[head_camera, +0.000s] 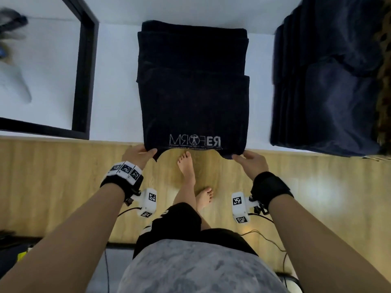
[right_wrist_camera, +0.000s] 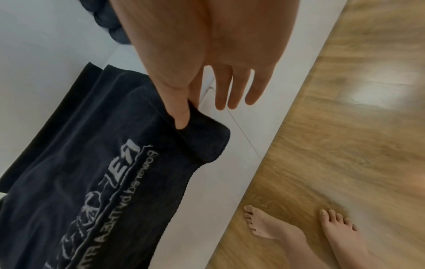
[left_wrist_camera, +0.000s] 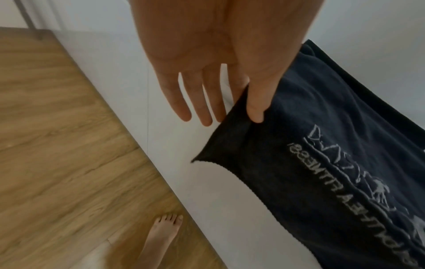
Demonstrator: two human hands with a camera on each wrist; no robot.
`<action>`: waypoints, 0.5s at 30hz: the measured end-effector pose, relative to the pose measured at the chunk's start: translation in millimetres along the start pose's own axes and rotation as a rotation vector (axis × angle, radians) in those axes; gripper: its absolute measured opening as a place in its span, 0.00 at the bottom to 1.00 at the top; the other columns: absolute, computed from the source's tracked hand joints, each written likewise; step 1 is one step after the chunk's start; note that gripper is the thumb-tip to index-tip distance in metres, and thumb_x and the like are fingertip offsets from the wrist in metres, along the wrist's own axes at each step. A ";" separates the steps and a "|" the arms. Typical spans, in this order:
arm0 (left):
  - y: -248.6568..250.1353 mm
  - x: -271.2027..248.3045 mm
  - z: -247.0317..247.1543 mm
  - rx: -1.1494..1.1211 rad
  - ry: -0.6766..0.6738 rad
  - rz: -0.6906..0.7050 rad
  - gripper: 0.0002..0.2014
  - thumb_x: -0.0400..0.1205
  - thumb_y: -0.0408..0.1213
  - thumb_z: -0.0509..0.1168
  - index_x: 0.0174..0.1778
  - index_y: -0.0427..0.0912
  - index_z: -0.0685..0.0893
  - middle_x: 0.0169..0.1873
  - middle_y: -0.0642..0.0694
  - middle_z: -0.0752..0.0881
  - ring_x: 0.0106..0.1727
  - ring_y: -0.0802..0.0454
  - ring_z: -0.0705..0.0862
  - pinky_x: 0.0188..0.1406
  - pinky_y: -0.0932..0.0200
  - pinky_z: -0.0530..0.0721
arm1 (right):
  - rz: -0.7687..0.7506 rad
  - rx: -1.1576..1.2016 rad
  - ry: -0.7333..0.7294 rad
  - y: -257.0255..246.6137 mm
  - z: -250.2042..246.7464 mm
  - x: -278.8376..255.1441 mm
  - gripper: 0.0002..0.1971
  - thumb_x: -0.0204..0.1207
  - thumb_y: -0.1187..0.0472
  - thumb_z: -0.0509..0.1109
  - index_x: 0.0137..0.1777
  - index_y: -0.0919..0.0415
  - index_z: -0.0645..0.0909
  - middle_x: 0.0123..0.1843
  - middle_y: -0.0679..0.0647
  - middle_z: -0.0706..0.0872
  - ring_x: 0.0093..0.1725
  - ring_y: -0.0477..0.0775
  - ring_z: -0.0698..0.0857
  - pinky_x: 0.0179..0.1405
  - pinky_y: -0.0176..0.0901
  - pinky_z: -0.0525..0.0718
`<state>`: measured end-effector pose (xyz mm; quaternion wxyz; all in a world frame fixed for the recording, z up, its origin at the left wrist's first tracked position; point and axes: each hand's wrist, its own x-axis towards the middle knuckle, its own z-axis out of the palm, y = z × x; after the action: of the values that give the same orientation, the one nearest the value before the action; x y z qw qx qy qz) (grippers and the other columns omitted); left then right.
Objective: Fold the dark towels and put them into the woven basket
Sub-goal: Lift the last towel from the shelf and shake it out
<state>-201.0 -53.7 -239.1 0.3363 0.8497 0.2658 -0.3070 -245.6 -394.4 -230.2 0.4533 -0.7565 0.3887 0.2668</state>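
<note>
I pinch the near corners of one dark towel [head_camera: 193,98] in my left hand [head_camera: 138,154] and right hand [head_camera: 250,160], its fold barely begun on the tabletop [head_camera: 115,81], with a folded stack [head_camera: 325,85] at right and no basket in view.

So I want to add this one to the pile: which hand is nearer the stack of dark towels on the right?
Right. The right hand pinches the logo towel corner on the stack's side; the left hand holds the opposite corner, farther away.
</note>
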 end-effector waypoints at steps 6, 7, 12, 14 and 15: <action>-10.6 -5.9 3.6 -0.121 0.036 -0.096 0.07 0.79 0.43 0.68 0.47 0.43 0.83 0.48 0.41 0.88 0.54 0.40 0.86 0.61 0.42 0.84 | 0.035 -0.004 0.065 3.4 3.6 -5.7 0.07 0.80 0.55 0.67 0.52 0.58 0.81 0.51 0.55 0.87 0.49 0.56 0.82 0.50 0.45 0.76; -12.8 -8.7 2.7 -0.143 0.052 -0.109 0.07 0.79 0.42 0.68 0.48 0.43 0.82 0.47 0.42 0.87 0.55 0.40 0.86 0.61 0.42 0.84 | 0.043 0.006 0.079 5.2 1.6 -8.1 0.09 0.81 0.55 0.65 0.54 0.59 0.81 0.52 0.56 0.86 0.49 0.56 0.82 0.49 0.45 0.76; -20.8 -29.6 -11.3 -0.327 0.149 -0.087 0.14 0.77 0.41 0.73 0.53 0.44 0.78 0.49 0.35 0.87 0.47 0.37 0.88 0.53 0.39 0.88 | -0.019 0.073 0.176 7.0 -9.9 -25.5 0.15 0.80 0.57 0.68 0.65 0.58 0.79 0.52 0.52 0.84 0.50 0.54 0.83 0.48 0.43 0.77; -20.2 -42.1 -19.3 -0.386 0.153 -0.002 0.10 0.78 0.40 0.73 0.49 0.48 0.79 0.45 0.33 0.88 0.41 0.39 0.87 0.44 0.42 0.88 | -0.097 0.140 0.185 3.0 -15.1 -33.3 0.16 0.80 0.58 0.68 0.68 0.54 0.78 0.49 0.52 0.85 0.48 0.54 0.84 0.50 0.46 0.82; -18.5 -48.9 -23.8 -0.405 0.144 0.047 0.06 0.79 0.39 0.72 0.47 0.50 0.81 0.43 0.33 0.88 0.39 0.40 0.86 0.40 0.42 0.87 | -0.138 0.170 0.174 0.7 -17.8 -37.3 0.16 0.80 0.58 0.68 0.67 0.51 0.79 0.44 0.52 0.85 0.46 0.55 0.85 0.51 0.47 0.84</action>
<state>-237.9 -36.5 -198.4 0.4873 0.7906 0.3253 -0.1780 -266.0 -397.6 -194.4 0.4978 -0.7604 0.3948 0.1346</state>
